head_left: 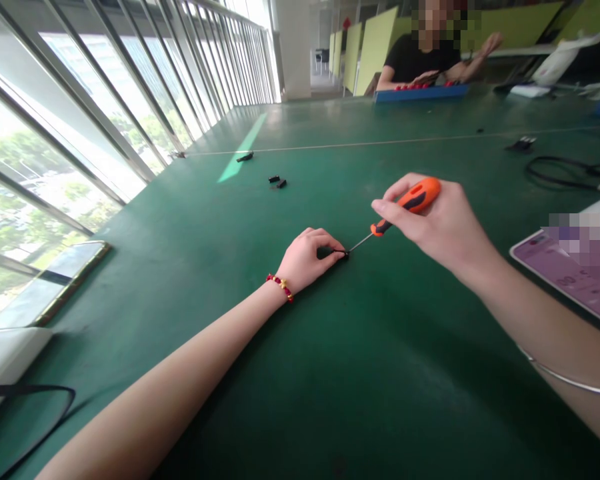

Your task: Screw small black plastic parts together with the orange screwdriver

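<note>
Left hand (307, 259): closed on a small black part (330, 253), pinning it flat to the green worktop (330, 373) near its middle, apparently to keep it from turning.
Right hand (437, 223): wrapped around the orange-handled screwdriver (405, 207), shaft slanted down, tip touching the part's right end.
Loose black pieces (277, 181): well apart, toward the far window edge.
Tablet (570, 273): at the right edge, near the right forearm.
Open room: bare worktop toward the near edge.
Another person (425, 60): seated at the far edge.
</note>
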`<state>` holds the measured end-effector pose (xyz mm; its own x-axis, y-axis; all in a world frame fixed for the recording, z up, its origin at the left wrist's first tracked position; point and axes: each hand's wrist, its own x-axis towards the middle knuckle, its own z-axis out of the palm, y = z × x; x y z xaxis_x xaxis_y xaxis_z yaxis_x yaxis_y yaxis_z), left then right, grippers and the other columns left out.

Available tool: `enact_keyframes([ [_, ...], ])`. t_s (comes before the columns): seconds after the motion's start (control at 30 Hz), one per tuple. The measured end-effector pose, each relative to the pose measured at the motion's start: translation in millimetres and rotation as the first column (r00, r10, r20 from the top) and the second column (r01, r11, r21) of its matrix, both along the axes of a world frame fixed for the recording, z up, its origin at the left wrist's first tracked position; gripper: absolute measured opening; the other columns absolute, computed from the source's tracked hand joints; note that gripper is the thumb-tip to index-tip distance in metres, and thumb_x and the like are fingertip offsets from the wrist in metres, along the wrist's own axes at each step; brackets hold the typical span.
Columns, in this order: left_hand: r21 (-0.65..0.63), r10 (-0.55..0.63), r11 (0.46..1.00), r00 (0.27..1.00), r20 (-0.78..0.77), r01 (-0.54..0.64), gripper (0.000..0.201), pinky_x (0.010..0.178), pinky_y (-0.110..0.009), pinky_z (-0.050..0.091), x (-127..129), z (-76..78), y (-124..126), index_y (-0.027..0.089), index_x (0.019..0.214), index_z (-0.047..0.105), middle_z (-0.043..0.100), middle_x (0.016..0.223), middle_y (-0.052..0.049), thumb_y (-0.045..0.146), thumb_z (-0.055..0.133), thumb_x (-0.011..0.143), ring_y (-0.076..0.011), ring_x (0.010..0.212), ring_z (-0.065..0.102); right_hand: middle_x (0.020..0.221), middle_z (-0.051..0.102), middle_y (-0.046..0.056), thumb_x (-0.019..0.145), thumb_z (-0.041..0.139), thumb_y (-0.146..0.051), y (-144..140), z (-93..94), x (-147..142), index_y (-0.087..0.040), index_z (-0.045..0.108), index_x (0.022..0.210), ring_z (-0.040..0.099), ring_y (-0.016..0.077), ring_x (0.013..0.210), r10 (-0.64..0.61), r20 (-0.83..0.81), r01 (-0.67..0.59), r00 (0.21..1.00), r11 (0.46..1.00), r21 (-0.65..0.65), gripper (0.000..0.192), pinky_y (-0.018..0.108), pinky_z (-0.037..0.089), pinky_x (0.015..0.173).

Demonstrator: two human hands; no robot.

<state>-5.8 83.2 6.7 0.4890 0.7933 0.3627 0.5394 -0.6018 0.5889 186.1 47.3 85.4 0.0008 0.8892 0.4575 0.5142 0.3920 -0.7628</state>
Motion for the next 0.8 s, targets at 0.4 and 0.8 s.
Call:
enact_keyframes([
  [0.4, 0.005, -0.002, 1.000, 1.000, -0.009, 0.002, 0.011, 0.085, -0.034, 0.046, -0.8, 1.6, -0.7, 0.019, 0.083, 0.071, 0.068, 0.088, -0.002, 0.025, 0.062, 0.081, -0.0176, 0.087, 0.058, 0.060, 0.053, -0.001, 0.076, 0.065, -0.036, -13.6, -24.2, 7.7, -0.021, 0.057, 0.074, 0.047, 0.0104, 0.050, -0.015, 0.027, 0.014, 1.000, 0.999, 0.045, 0.018, 0.027, 0.036, 0.049],
  [0.8, 0.050, 0.053, 0.997, 0.998, -0.033, -0.052, 0.011, 0.082, -0.035, 0.046, -0.1, 4.2, -3.6, 0.020, 0.084, 0.070, 0.068, 0.090, -0.003, 0.027, 0.061, 0.083, -0.0187, 0.088, 0.057, 0.064, 0.060, -0.002, 0.086, 0.053, -0.024, -50.1, -62.3, 17.1, -0.022, 0.058, 0.079, 0.056, 0.0111, 0.055, 0.048, 0.026, -0.050, 0.999, 0.993, 0.108, 0.008, 0.024, 0.042, 0.050],
])
